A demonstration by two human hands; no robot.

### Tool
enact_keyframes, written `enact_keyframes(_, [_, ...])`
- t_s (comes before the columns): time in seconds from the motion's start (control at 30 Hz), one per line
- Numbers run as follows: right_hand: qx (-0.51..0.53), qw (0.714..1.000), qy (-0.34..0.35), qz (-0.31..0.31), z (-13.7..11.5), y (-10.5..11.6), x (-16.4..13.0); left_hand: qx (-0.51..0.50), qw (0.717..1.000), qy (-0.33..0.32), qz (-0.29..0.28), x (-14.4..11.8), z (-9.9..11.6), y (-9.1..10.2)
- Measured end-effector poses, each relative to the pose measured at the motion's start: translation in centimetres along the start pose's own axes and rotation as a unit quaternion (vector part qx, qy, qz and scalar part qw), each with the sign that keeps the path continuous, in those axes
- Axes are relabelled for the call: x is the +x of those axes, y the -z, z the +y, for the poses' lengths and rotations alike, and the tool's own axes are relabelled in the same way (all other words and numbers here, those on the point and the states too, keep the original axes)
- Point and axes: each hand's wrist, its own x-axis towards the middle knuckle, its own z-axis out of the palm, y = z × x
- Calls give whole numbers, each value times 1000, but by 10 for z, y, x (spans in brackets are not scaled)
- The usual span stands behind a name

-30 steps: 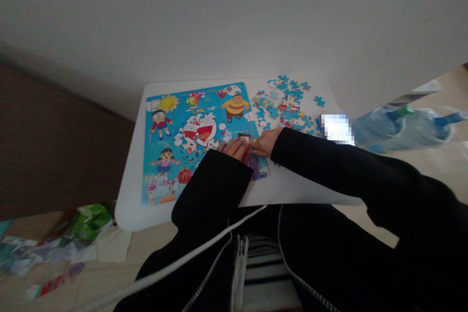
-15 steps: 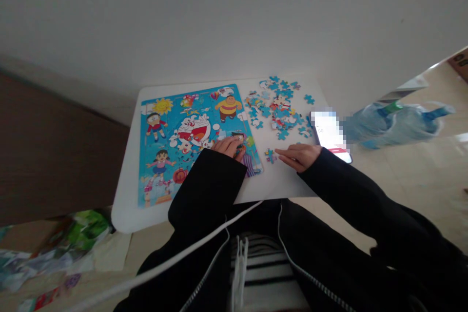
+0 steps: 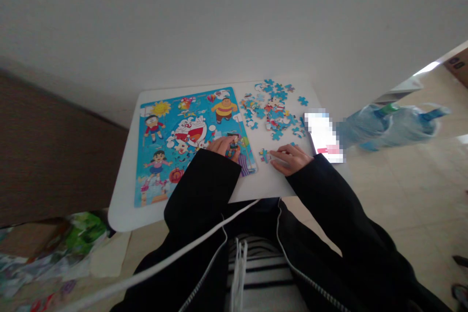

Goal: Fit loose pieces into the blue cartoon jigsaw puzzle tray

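A blue cartoon jigsaw puzzle board (image 3: 175,141) lies on a small white table (image 3: 126,207). My left hand (image 3: 224,146) rests flat on the board's right part, fingers on the placed pieces. My right hand (image 3: 292,158) lies on the table to the right of the board, its fingertips touching a loose puzzle piece (image 3: 264,155). A pile of loose blue pieces (image 3: 274,109) is spread behind my right hand. Both arms wear black sleeves.
A phone (image 3: 323,136) with a lit screen lies at the table's right edge. Large blue water bottles (image 3: 387,126) lie on the floor to the right. Crumpled bags and paper (image 3: 69,239) litter the floor at the left. A white wall stands behind the table.
My right hand has left the board, moved right onto the bare table, and now touches a loose piece. My left hand stays on the board. The view has shifted slightly.
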Motion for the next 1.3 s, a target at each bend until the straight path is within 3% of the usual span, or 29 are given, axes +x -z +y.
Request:
enact_keyframes(0.23, [14, 998, -10, 67, -6, -11, -3, 17, 999, -37, 31, -1, -7, -7])
enact_keyframes(0.5, [35, 994, -40, 100, -6, -17, -8, 24, 998, -51, 33, 0, -9, -10])
enact_keyframes(0.9, [38, 995, -49, 75, -4, -17, -8, 60, 997, -46, 0, 1, -6, -7])
enact_keyframes(1.13, [0, 999, -48, 24, -12, -13, 0, 34, 999, -24, 21, 0, 0, -3])
enact_keyframes(1.3, [40, 997, -58, 24, -11, -18, 3, 49, 999, -16, 2, 2, 5, 5])
